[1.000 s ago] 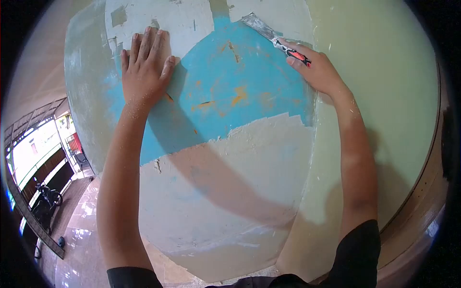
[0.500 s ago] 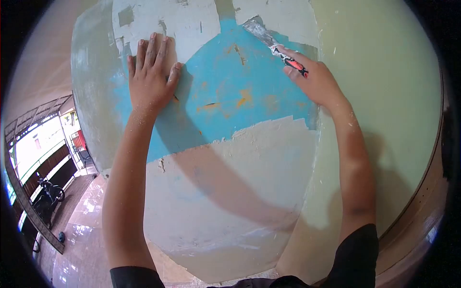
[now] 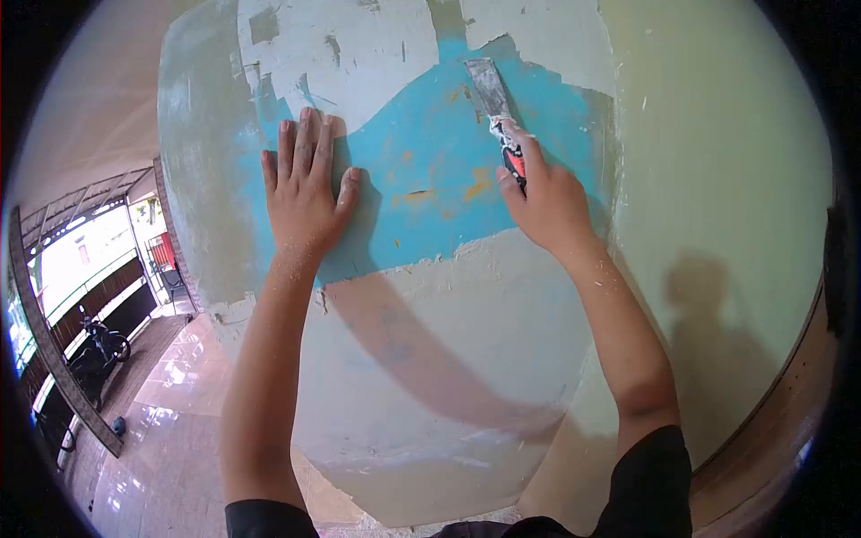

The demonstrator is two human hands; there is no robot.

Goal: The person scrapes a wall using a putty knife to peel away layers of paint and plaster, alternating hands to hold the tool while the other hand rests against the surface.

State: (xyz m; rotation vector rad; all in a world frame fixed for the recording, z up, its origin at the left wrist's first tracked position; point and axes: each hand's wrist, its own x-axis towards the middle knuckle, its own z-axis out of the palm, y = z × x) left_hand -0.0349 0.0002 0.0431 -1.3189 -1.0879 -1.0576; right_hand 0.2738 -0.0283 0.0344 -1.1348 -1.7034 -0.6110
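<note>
Scraper, one only, lies blade-up against the blue paint patch on the pillar, its metal blade near the upper edge of the patch, just below the pale paint above. The right hand is closed around its red-and-black handle, at the right side of the patch. The left hand holds nothing; it is spread flat, fingers together, pressed on the left side of the patch. Below the patch is bare beige plaster. One motorcycle stands far left of the pillar.
</note>
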